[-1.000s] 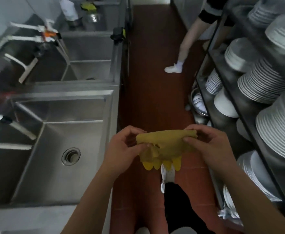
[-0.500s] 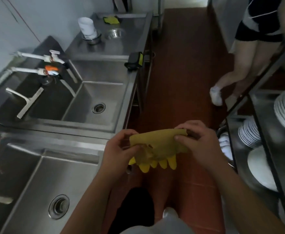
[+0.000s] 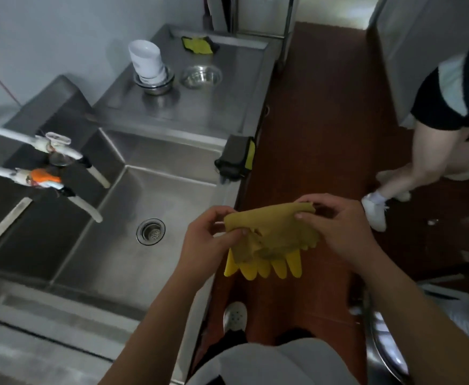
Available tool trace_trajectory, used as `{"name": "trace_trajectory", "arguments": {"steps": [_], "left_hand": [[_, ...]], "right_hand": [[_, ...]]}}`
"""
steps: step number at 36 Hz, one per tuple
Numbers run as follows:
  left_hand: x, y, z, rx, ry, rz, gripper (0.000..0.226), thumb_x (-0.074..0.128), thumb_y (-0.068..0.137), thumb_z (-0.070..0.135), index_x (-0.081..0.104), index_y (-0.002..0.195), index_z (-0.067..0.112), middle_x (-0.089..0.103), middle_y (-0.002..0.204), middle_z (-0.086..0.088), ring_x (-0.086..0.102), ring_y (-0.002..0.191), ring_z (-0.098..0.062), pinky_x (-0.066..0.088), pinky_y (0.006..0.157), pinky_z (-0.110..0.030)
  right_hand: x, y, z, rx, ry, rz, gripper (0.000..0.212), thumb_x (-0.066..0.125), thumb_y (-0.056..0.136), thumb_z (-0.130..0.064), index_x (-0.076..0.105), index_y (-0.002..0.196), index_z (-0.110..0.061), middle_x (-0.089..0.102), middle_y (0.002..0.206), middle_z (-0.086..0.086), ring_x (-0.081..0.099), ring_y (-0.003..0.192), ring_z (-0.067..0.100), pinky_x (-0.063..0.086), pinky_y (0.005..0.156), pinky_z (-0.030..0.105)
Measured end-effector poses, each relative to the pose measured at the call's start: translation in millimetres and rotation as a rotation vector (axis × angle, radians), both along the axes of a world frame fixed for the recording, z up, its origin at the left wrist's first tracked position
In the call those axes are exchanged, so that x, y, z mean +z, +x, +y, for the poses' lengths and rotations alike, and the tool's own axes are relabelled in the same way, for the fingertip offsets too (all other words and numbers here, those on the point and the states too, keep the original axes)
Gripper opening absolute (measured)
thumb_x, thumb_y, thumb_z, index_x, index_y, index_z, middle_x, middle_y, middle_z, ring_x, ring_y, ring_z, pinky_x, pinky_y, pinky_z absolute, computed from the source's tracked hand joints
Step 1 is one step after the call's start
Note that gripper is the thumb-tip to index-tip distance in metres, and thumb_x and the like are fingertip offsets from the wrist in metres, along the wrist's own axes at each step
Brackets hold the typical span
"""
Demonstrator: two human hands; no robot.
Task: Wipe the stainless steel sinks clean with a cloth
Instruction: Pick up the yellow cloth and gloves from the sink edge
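We judge wiping not yet begun: our left hand and right hand both pinch the yellow cloth above the floor, just beside the sink, which it does not touch.

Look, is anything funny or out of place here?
Yes. The yellow cloth, held by the left hand and right hand, has yellow glove fingers dangling beneath it. A dark cloth droops over the sink edge.
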State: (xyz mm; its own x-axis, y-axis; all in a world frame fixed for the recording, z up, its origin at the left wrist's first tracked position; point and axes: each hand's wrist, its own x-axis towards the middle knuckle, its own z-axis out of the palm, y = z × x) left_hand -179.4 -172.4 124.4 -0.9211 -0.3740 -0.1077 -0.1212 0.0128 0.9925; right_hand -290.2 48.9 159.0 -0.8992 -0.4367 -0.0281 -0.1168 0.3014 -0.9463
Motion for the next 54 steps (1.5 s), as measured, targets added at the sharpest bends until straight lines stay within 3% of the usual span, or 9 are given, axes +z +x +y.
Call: {"name": "trace_trajectory", "arguments": {"steps": [8, 15, 19, 24, 27, 32, 36, 47, 54], "left_hand": [[-10, -117, -29, 0.122, 0.100, -0.057, 0.025, 0.079, 0.081, 0.005, 0.071, 0.099, 0.021, 0.073, 0.092, 0.002, 0.073, 0.088, -0.019, 0.057, 0.071, -0.024], [-41, -212, -31, 0.417, 0.258, -0.208, 0.027, 0.081, 0.079, 0.008, 0.071, 0.103, 0.016, 0.071, 0.103, -0.012, 0.072, 0.093, -0.029, 0.059, 0.069, -0.035], [-46, -250, -26, 0.595, 0.381, -0.298, 0.025, 0.078, 0.081, 0.003, 0.070, 0.103, 0.012, 0.067, 0.111, -0.021, 0.073, 0.086, -0.026, 0.059, 0.068, -0.037], [-44, -280, -23, 0.789, 0.530, -0.299, 0.026, 0.075, 0.083, 0.001, 0.067, 0.107, 0.006, 0.069, 0.108, -0.021, 0.073, 0.079, -0.021, 0.057, 0.061, -0.030], [-52, -288, -27, 0.895, 0.578, -0.309, 0.030, 0.074, 0.084, 0.006, 0.066, 0.113, 0.004, 0.069, 0.108, -0.020, 0.071, 0.085, -0.026, 0.057, 0.062, -0.030], [-97, -292, -43, 0.961, 0.285, -0.496, 0.033, 0.074, 0.087, 0.007, 0.064, 0.117, 0.009, 0.067, 0.107, -0.015, 0.067, 0.088, -0.026, 0.058, 0.065, -0.033], [-131, -289, -42, 0.708, -0.260, -0.766, 0.053, 0.070, 0.086, 0.021, 0.057, 0.137, 0.021, 0.060, 0.132, -0.006, 0.051, 0.123, -0.027, 0.040, 0.105, -0.036], [-140, -273, -31, 0.606, -0.260, -0.768, 0.061, 0.054, 0.098, 0.043, 0.030, 0.154, 0.037, 0.030, 0.161, -0.007, 0.026, 0.147, -0.028, 0.023, 0.119, -0.047], [-136, -261, -40, 0.535, -0.279, -0.718, 0.066, 0.057, 0.098, 0.042, 0.028, 0.155, 0.032, 0.025, 0.163, -0.008, 0.019, 0.151, -0.026, 0.023, 0.119, -0.048]], "right_hand": [[-8, -149, -49, 0.147, 0.062, 0.036, 0.029, 0.079, 0.082, -0.007, 0.074, 0.093, -0.033, 0.070, 0.105, -0.012, 0.064, 0.098, -0.001, 0.048, 0.079, 0.008], [-45, -293, -101, 0.375, 0.161, -0.010, 0.020, 0.080, 0.081, -0.012, 0.077, 0.098, -0.023, 0.065, 0.111, -0.006, 0.062, 0.100, 0.006, 0.052, 0.085, 0.020], [-57, -355, -135, 0.560, 0.246, -0.070, 0.023, 0.080, 0.081, -0.015, 0.075, 0.098, -0.031, 0.066, 0.107, -0.008, 0.063, 0.100, 0.009, 0.053, 0.088, 0.032], [-62, -404, -186, 0.824, 0.346, -0.069, 0.026, 0.078, 0.085, -0.022, 0.073, 0.109, -0.027, 0.066, 0.102, -0.018, 0.060, 0.099, -0.007, 0.046, 0.085, 0.015], [-70, -418, -223, 0.941, 0.406, -0.090, 0.032, 0.076, 0.086, -0.024, 0.073, 0.118, -0.020, 0.067, 0.109, -0.011, 0.060, 0.104, 0.006, 0.048, 0.091, 0.027], [-114, -409, -272, 1.049, 0.555, 0.045, 0.030, 0.068, 0.092, -0.026, 0.067, 0.122, -0.022, 0.065, 0.113, -0.007, 0.059, 0.105, 0.013, 0.049, 0.087, 0.031], [-153, -395, -274, 1.102, 0.743, 0.224, 0.049, 0.061, 0.096, -0.024, 0.051, 0.143, -0.020, 0.054, 0.135, 0.010, 0.053, 0.124, 0.030, 0.046, 0.103, 0.042], [-157, -401, -240, 1.134, 0.747, 0.306, 0.057, 0.051, 0.101, -0.038, 0.030, 0.153, -0.028, 0.043, 0.147, 0.003, 0.047, 0.131, 0.028, 0.044, 0.106, 0.053], [-150, -385, -230, 1.165, 0.776, 0.411, 0.068, 0.053, 0.099, -0.044, 0.021, 0.158, -0.032, 0.026, 0.163, 0.008, 0.027, 0.148, 0.032, 0.027, 0.119, 0.054]]}}
